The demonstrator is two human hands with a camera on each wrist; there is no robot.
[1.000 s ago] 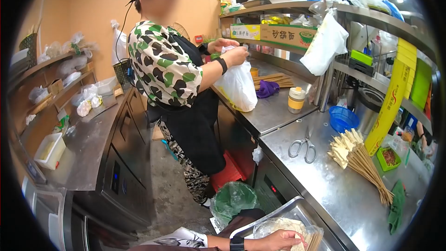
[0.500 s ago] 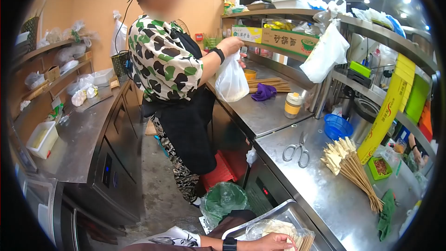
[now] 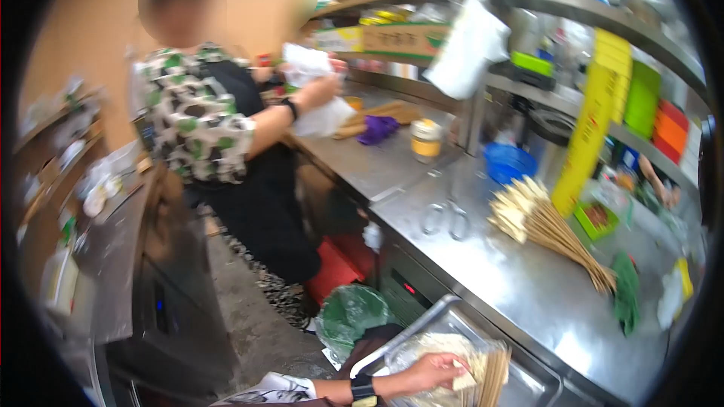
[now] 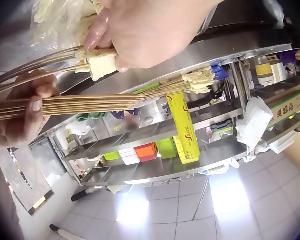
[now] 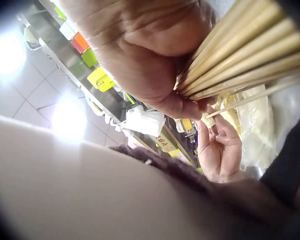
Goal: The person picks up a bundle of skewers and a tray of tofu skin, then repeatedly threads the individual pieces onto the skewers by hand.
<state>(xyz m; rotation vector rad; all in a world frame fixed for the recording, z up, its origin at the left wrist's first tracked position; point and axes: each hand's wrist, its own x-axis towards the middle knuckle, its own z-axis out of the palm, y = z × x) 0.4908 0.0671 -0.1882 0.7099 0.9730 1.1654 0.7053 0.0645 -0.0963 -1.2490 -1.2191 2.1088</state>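
Low in the head view my left hand (image 3: pixel 431 371) is over a metal tray (image 3: pixel 403 338). Its thumb and fingers pinch a pale folded piece of tofu skin (image 4: pixel 102 64), at the tip of a thin skewer in the left wrist view. My right hand (image 4: pixel 27 112) grips a bundle of bamboo skewers (image 4: pixel 85 105). In the right wrist view, one skewer (image 5: pixel 262 96) stands apart from the bundle and points at the left hand's fingers. A clear plastic bag (image 4: pixel 60 27) with more pale pieces lies behind the left hand. The right hand is not visible in the head view.
Finished tofu-skin skewers (image 3: pixel 554 234) lie on the steel counter (image 3: pixel 498 286) near scissors (image 3: pixel 445 220), a blue basket (image 3: pixel 510 163) and a green cloth (image 3: pixel 625 294). Another person (image 3: pixel 226 120) stands at the counter holding a white bag (image 3: pixel 320 117). A lined bin (image 3: pixel 351 316) stands below.
The head view has swung right, so the counter things sit further left and blur. The other person's white bag is raised and bunched up. My left hand stays over the tray.
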